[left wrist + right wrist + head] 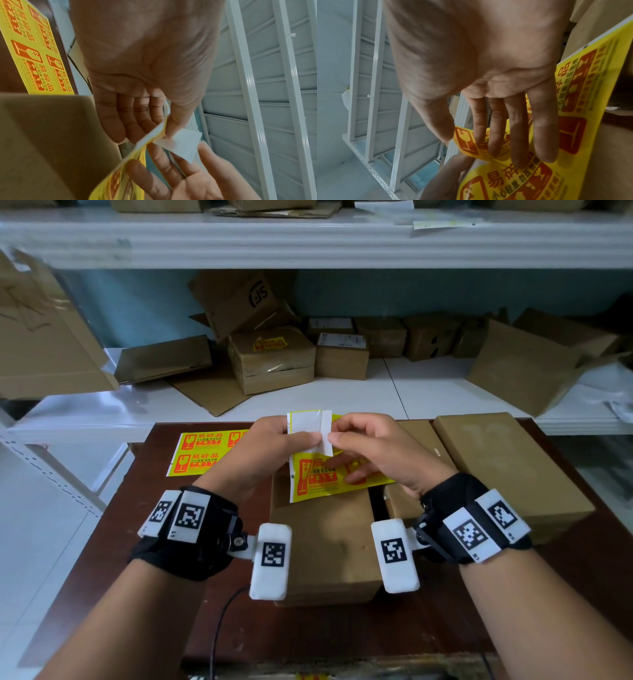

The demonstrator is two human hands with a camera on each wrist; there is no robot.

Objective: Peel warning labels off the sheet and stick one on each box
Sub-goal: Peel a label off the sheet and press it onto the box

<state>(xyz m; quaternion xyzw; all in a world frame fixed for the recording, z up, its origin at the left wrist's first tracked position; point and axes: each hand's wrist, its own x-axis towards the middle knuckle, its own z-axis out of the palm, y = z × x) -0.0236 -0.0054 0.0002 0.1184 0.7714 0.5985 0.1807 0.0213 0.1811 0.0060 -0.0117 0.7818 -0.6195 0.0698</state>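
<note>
Both hands hold a yellow label sheet (329,481) in the air above a plain cardboard box (325,549) on the brown table (137,542). My left hand (301,440) pinches the sheet's top edge between thumb and fingers; the left wrist view shows that pinch (159,134). My right hand (334,438) pinches a label (306,428) that curls off the sheet, white back towards me. In the right wrist view, the label's printed face (467,146) bends away by the thumb, and the other fingers lie straight against the sheet (513,182).
A second label sheet (205,453) lies flat at the table's far left. More brown boxes (507,467) stand on the right of the table. The white shelf (428,392) behind holds several boxes, one bearing a yellow label (270,344). A black cable (222,628) crosses the table's near edge.
</note>
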